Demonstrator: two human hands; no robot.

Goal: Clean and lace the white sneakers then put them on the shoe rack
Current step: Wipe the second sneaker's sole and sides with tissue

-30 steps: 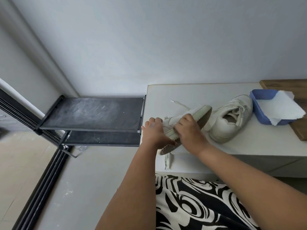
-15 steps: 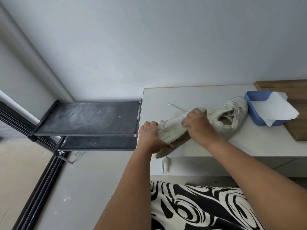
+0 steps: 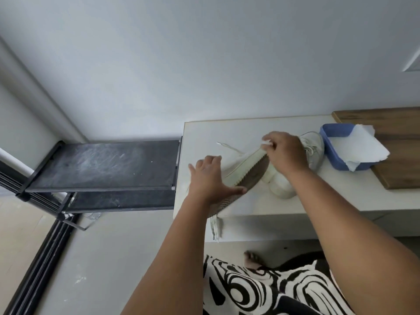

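Gripping a tilted sneaker (image 3: pixel 241 171) at its heel on the bench (image 3: pixel 204 137), the left hand (image 3: pixel 210 178) steadies it; right hand (image 3: pixel 285 152) fingers pinch a white wipe (image 3: pixel 266 142) against its toe.

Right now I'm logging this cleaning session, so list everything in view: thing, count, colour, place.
Sneaker on its side: one, white, brown sole showing, on the table, under both hands.
Second sneaker: one, white, behind it.
Wipe: one, white, at the first sneaker's toe.
Tub: one, blue, right of the shoes.
Paper sheet: one, white, over the tub.
Board: one, brown wood, far right.
Table: one, white.
Shoe rack: one, black, dusty, left.
Left hand: holds the sneaker's heel end.
Right hand: pinches the wipe.
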